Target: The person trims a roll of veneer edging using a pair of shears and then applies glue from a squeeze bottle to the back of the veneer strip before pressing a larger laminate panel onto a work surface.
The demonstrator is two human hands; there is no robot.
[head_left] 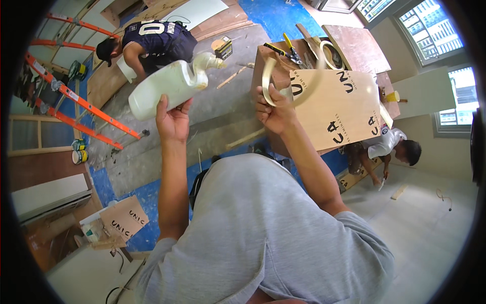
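Note:
My left hand [174, 121] is closed around the lower side of a pale translucent plastic bottle [157, 90] with a bent neck. The bottle lies tilted, its stained spout pointing right. In my right hand [277, 109] I grip a thin, pale, curled strip [266, 76], which looks like edge banding; part of its loop is blurred by motion. Just beyond that hand, a light brown laminate sheet [339, 109] with black lettering rests on a wooden workbench [263, 61]. Yellow-and-black pliers [292, 54] and a coil of pale banding [331, 57] lie on the bench top.
An orange ladder [83, 104] stands at left, with paint cans [79, 151] near it. One co-worker [152, 43] bends over boards at the far left; another person [387, 147] crouches right of the bench. Blue sheeting [152, 202] covers part of the floor.

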